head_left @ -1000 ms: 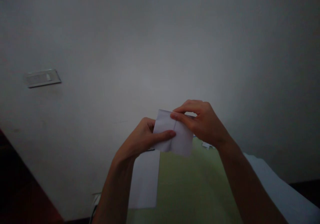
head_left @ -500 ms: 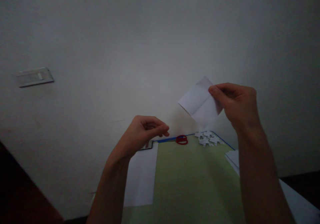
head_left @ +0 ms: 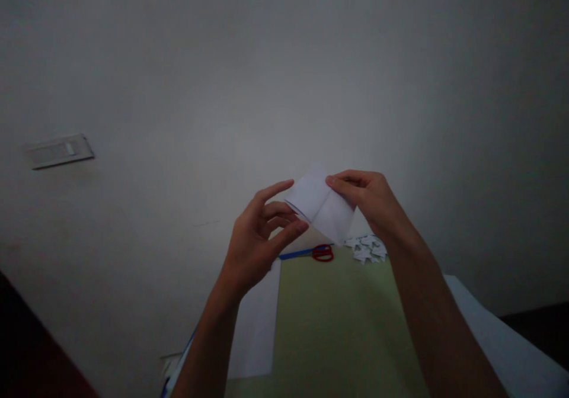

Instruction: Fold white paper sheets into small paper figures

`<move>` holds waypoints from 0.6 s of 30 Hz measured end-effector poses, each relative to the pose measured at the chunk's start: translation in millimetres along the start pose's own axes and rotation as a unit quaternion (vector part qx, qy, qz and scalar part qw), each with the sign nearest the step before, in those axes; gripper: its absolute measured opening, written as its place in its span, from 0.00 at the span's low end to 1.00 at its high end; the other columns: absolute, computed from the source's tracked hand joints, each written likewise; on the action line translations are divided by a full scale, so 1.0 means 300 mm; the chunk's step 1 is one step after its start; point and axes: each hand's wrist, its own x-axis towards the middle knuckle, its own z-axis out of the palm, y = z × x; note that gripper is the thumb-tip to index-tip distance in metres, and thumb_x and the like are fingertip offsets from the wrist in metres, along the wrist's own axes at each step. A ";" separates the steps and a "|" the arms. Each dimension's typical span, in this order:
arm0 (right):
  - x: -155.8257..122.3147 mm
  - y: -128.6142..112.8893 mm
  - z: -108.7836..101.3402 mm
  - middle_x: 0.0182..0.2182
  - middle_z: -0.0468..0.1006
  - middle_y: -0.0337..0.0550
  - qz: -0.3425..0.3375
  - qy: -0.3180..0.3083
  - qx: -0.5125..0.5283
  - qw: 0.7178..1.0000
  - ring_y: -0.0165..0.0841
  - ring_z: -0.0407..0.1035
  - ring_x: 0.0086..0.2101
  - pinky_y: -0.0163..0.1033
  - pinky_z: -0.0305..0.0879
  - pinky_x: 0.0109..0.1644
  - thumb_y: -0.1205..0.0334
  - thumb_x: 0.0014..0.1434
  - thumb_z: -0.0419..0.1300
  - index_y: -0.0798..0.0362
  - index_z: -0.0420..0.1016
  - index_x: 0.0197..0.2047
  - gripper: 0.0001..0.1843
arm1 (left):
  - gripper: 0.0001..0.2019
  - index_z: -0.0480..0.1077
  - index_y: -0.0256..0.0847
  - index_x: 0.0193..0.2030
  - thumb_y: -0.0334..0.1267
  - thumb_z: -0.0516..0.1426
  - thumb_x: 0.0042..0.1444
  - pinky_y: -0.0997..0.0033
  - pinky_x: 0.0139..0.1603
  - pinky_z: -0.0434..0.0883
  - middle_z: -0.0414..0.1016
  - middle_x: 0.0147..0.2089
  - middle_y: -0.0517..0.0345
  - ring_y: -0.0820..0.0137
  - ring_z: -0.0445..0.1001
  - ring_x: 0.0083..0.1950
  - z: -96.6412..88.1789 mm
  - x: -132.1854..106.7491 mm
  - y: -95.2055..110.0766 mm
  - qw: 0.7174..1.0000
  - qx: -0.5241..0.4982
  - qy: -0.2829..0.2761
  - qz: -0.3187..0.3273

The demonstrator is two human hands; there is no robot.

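A folded piece of white paper (head_left: 317,199) is held up in the air above the table's far end. My right hand (head_left: 362,193) pinches its upper right part between thumb and fingers. At the paper's left corner is my left hand (head_left: 269,226), its thumb and index finger spread apart around the corner. The thumb lies near the lower edge; whether any left finger touches the paper I cannot tell. A crease runs slantwise across the paper. Beyond and below the hands, scissors with red handles (head_left: 322,253) lie at the table's far edge.
Several white paper cut-outs (head_left: 367,249) lie at the far right of the green tabletop (head_left: 329,321). A white sheet (head_left: 254,327) rests on the left side, partly behind my left forearm. The wall (head_left: 284,78) rises directly behind the table, with a switch plate (head_left: 60,151) at left.
My right hand has brought the paper left and down, toward my left hand. My left hand has risen slightly and its fingers have spread apart around the paper's corner.
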 end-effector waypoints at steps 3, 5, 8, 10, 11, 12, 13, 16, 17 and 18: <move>-0.005 -0.002 0.005 0.27 0.83 0.42 0.032 -0.022 0.011 0.999 0.30 0.70 0.24 0.35 0.62 0.27 0.53 0.47 0.75 0.52 0.85 0.38 0.17 | 0.19 0.76 0.43 0.53 0.36 0.69 0.54 0.68 0.45 0.82 0.81 0.39 0.56 0.68 0.82 0.41 0.007 0.003 0.005 1.000 0.009 0.025 0.010; -0.010 -0.008 0.007 0.26 0.83 0.42 0.059 -0.052 0.002 0.997 0.30 0.70 0.23 0.35 0.61 0.25 0.54 0.48 0.74 0.53 0.85 0.45 0.21 | 0.15 0.78 0.41 0.49 0.36 0.69 0.55 0.70 0.43 0.81 0.82 0.39 0.55 0.69 0.82 0.38 0.009 0.006 0.007 0.999 0.018 0.044 0.019; -0.020 -0.018 0.012 0.27 0.83 0.44 0.080 -0.106 -0.011 0.991 0.31 0.71 0.24 0.35 0.62 0.26 0.54 0.50 0.73 0.53 0.84 0.46 0.21 | 0.10 0.79 0.41 0.46 0.35 0.68 0.57 0.71 0.40 0.79 0.81 0.35 0.57 0.71 0.79 0.34 0.006 0.009 0.009 0.996 0.037 0.067 0.042; -0.027 -0.025 0.016 0.28 0.83 0.44 0.083 -0.136 -0.018 0.987 0.31 0.71 0.24 0.34 0.61 0.26 0.53 0.52 0.72 0.53 0.84 0.45 0.19 | 0.08 0.80 0.42 0.44 0.35 0.68 0.58 0.72 0.40 0.77 0.78 0.35 0.57 0.72 0.76 0.35 0.003 0.012 0.009 0.991 0.064 0.081 0.080; -0.029 -0.027 0.019 0.28 0.83 0.44 0.085 -0.148 -0.020 0.985 0.30 0.71 0.24 0.34 0.61 0.25 0.52 0.53 0.72 0.53 0.84 0.45 0.19 | 0.07 0.80 0.42 0.43 0.35 0.68 0.57 0.72 0.40 0.76 0.76 0.35 0.58 0.73 0.74 0.35 0.001 0.015 0.010 0.988 0.078 0.089 0.101; -0.031 -0.029 0.021 0.28 0.83 0.44 0.087 -0.160 -0.022 0.983 0.30 0.71 0.24 0.34 0.60 0.25 0.52 0.54 0.71 0.53 0.84 0.46 0.19 | 0.07 0.80 0.43 0.42 0.35 0.69 0.56 0.73 0.39 0.74 0.74 0.34 0.59 0.74 0.72 0.35 0.000 0.017 0.011 0.984 0.086 0.097 0.121; -0.032 -0.030 0.023 0.28 0.83 0.44 0.091 -0.172 -0.025 0.981 0.30 0.71 0.24 0.34 0.60 0.25 0.51 0.54 0.71 0.53 0.84 0.46 0.19 | 0.09 0.81 0.44 0.43 0.34 0.70 0.55 0.74 0.38 0.73 0.71 0.34 0.60 0.74 0.70 0.34 0.000 0.020 0.013 0.982 0.086 0.103 0.135; -0.030 -0.027 0.024 0.29 0.83 0.44 0.082 -0.208 -0.042 0.974 0.30 0.70 0.25 0.35 0.59 0.26 0.49 0.56 0.70 0.52 0.84 0.47 0.19 | 0.09 0.80 0.46 0.42 0.34 0.70 0.54 0.75 0.36 0.70 0.67 0.34 0.62 0.75 0.67 0.34 0.000 0.027 0.015 0.981 0.070 0.099 0.154; -0.028 -0.023 0.024 0.30 0.83 0.44 0.069 -0.221 -0.048 0.972 0.31 0.71 0.26 0.35 0.60 0.27 0.49 0.57 0.69 0.52 0.84 0.47 0.19 | 0.08 0.80 0.45 0.41 0.34 0.70 0.55 0.75 0.37 0.70 0.67 0.34 0.61 0.75 0.67 0.35 0.000 0.028 0.014 0.980 0.070 0.094 0.160; -0.025 -0.017 0.022 0.31 0.83 0.44 0.053 -0.237 -0.055 0.969 0.32 0.72 0.28 0.35 0.61 0.29 0.48 0.57 0.69 0.52 0.84 0.46 0.19 | 0.06 0.80 0.45 0.39 0.33 0.70 0.55 0.74 0.37 0.69 0.67 0.35 0.61 0.74 0.68 0.35 0.000 0.030 0.012 0.979 0.075 0.089 0.167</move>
